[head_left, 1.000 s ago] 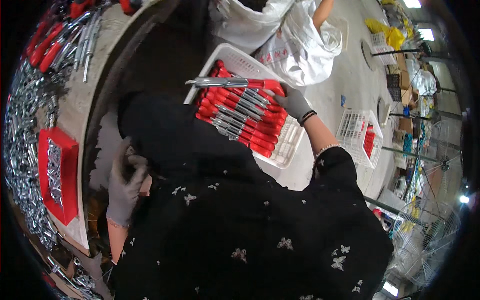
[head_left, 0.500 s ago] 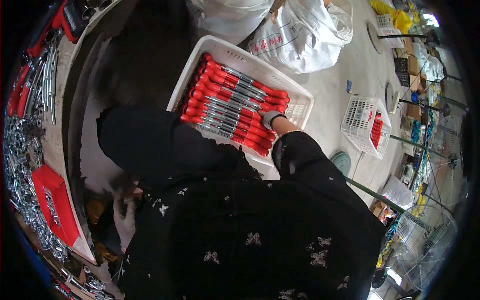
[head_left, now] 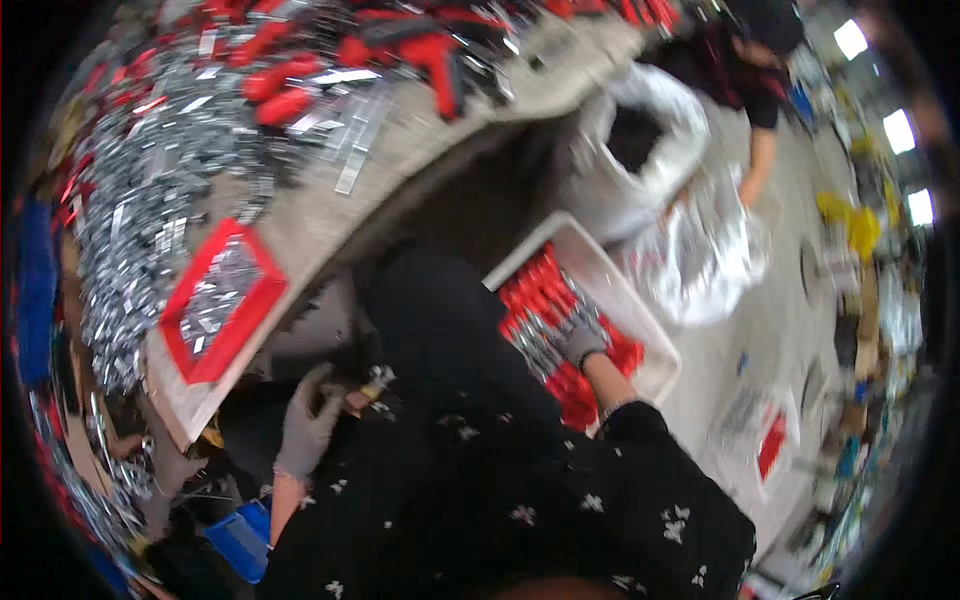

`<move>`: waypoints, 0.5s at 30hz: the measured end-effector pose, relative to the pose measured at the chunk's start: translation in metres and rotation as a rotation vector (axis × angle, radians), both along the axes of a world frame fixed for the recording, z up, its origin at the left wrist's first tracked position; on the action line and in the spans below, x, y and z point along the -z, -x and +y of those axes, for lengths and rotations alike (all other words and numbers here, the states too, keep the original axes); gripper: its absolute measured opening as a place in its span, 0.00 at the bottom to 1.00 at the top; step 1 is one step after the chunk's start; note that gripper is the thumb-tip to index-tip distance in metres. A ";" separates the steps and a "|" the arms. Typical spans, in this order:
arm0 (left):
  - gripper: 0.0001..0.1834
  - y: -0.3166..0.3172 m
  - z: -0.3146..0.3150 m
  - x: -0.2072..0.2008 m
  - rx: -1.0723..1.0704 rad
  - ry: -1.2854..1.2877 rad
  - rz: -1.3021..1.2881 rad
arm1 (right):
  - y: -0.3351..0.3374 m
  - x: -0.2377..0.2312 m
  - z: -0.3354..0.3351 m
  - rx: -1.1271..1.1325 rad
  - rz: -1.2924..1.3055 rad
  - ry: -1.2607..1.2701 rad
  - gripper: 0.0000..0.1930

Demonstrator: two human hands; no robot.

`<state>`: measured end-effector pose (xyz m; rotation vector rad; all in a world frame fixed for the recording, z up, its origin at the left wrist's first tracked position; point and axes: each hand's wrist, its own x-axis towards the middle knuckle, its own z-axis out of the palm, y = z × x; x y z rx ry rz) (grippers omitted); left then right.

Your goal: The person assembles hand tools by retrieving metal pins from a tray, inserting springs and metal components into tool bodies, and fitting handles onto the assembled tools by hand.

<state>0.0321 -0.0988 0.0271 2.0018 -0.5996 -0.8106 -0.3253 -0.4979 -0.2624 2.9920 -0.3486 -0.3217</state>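
Observation:
A white plastic crate (head_left: 648,318) on the floor holds rows of red-handled tools (head_left: 540,285) with chrome shafts. My right hand (head_left: 580,343), in a grey glove with a dark band at the wrist, rests on the chrome shafts of these tools. Blur smears its fingers, so their grip does not show. At the left, beside my body and below the bench edge, my left hand (head_left: 308,425) is raised in a pale glove. Its fingers are bent but apart, and nothing shows between them. A small tan piece (head_left: 362,398) lies close by it, too blurred to name.
The curved workbench (head_left: 330,215) carries heaped metal parts (head_left: 150,240), a red tray (head_left: 270,290) of small parts and red-and-black tools (head_left: 432,60). White sacks (head_left: 690,110) stand beyond the crate, with a co-worker's arm (head_left: 760,165) at them. Another white crate (head_left: 790,420) stands right.
The view has swung left, showing more bench and a co-worker. My right hand has shifted from the handle ends onto the shafts. My left hand has come up into clearer sight.

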 end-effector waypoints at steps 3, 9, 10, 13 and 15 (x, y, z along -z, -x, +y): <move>0.23 0.010 0.007 -0.015 -0.066 0.135 0.134 | -0.150 -0.152 0.017 0.701 -0.323 -0.739 0.19; 0.22 0.008 0.040 -0.030 -0.070 0.163 0.117 | -0.346 -0.363 0.052 -0.311 -0.882 -0.643 0.14; 0.22 0.005 0.046 -0.032 -0.049 0.134 0.080 | -0.372 -0.365 0.045 -0.415 -0.749 -0.384 0.13; 0.22 -0.005 0.059 -0.048 -0.032 0.193 0.061 | -0.416 -0.390 0.044 -0.436 -0.280 0.115 0.10; 0.22 -0.010 0.079 -0.054 -0.077 0.179 0.068 | -0.427 -0.384 0.018 -0.744 -0.387 0.041 0.11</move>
